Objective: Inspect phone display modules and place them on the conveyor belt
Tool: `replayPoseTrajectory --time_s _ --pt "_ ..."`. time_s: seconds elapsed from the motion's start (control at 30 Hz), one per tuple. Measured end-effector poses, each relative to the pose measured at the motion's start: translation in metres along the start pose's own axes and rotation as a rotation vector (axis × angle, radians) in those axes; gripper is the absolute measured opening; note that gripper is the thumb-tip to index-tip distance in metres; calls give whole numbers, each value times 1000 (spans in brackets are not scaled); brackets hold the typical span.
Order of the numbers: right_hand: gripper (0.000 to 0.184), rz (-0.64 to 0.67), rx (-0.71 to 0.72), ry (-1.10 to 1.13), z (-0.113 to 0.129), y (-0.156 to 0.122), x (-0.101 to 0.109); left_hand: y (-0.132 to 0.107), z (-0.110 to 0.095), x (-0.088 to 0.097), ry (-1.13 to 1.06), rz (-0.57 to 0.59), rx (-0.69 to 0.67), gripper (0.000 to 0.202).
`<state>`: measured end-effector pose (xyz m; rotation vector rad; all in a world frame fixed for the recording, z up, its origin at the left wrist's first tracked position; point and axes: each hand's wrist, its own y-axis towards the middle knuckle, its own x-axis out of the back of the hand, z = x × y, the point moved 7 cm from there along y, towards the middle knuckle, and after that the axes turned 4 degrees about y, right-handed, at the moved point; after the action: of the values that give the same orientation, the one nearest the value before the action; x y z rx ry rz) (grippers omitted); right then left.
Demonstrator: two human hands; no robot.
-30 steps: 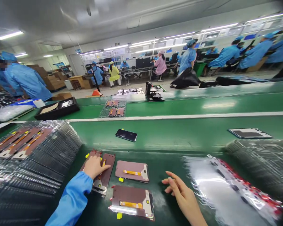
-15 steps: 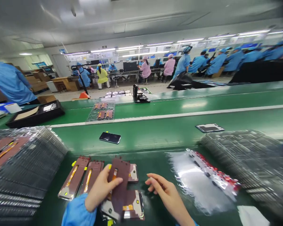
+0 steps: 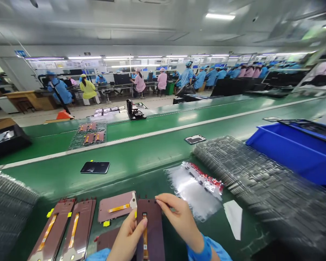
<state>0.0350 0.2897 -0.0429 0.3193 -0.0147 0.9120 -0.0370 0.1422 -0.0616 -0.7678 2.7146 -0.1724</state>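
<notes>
Head view shows a brown display panel [image 3: 152, 224] held upright just above the near edge of the dark green worktop [image 3: 152, 181], low in the middle of the picture, back side facing the camera. The left hand [image 3: 126, 239] grips its lower left side, thumb pressed on the orange ribbon cable [image 3: 145, 237] that runs down the panel's middle. The right hand [image 3: 179, 217] pinches the panel's upper right corner between thumb and fingertips [image 3: 159, 199].

Just left of the held panel, a second panel [image 3: 116, 207] lies flat on the worktop. Another one [image 3: 105, 240] lies partly under the left hand. Farther left, two more panels [image 3: 62, 230] lie side by side, yellow tabs at their edges.

To the right of the hands lie a clear plastic sheet [image 3: 190, 188] with a red-printed strip along it and a white slip of paper [image 3: 235, 217]. Beyond these rises a stack of clear trays [image 3: 260, 181], with a blue bin [image 3: 293, 148] behind it. A blurred tray stack [image 3: 8, 206] stands at the left edge.

On the green conveyor belt [image 3: 152, 152] behind the worktop rests a black phone [image 3: 95, 167], well apart from a small dark panel [image 3: 195, 139] farther right. A clear tray of brown panels [image 3: 89, 134] sits on the far lane. People in blue, pink and yellow coats work at benches in the background.
</notes>
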Motion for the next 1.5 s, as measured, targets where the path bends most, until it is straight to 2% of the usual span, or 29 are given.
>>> replayPoseTrajectory --time_s 0.1,0.17,0.2,0.23,0.3,0.43,0.53,0.6,0.67,0.73,0.77,0.9,0.97,1.03,1.13,1.2,1.33,1.43,1.5 --pt "22 -76 382 -273 40 -14 -7 6 5 10 54 -95 -21 47" --pt "26 -13 586 -365 65 -28 -20 10 7 18 115 -158 -43 48" --pt "25 39 620 -341 73 -34 -24 12 7 22 155 -184 -52 49" --pt "22 77 612 -295 77 -36 -26 13 6 24 191 -195 -57 49" --pt "17 90 496 -184 77 -33 -21 13 5 20 214 -147 -49 47" --pt "7 65 92 -50 39 -10 -10 5 0 -5 178 50 -11 43" --pt "11 75 -28 -29 19 4 -7 -3 -4 -15 323 79 22 37" --pt "4 113 -18 -29 17 7 -8 -6 -5 -13 481 57 48 33" --pt "5 197 50 -49 24 6 -11 -9 -5 -9 624 26 63 30" --pt "10 235 196 -127 38 2 -13 -10 -5 -5 708 8 63 28" --pt "14 212 300 -202 47 -1 -12 -10 -4 -5 715 9 59 28" --pt "25 9 768 -598 82 -26 -19 -7 -2 -6 572 11 23 31" --pt "29 -1 916 -712 91 -41 -30 -3 -3 -5 484 -21 -10 33" --pt "30 33 989 -736 97 -52 -38 1 -5 -5 388 -27 -43 36" --pt "30 79 1008 -705 101 -59 -39 5 -7 -7 185 25 -54 37" --pt "32 94 980 -685 102 -57 -35 5 -7 -7 15 70 -4 40" --pt "33 103 925 -636 101 -50 -31 -1 -3 -9 -273 164 254 36" --pt "35 161 939 -626 101 -49 -41 2 -3 -5 -258 139 378 33" --pt "37 199 985 -631 102 -52 -51 10 -5 -2 -185 134 392 27"
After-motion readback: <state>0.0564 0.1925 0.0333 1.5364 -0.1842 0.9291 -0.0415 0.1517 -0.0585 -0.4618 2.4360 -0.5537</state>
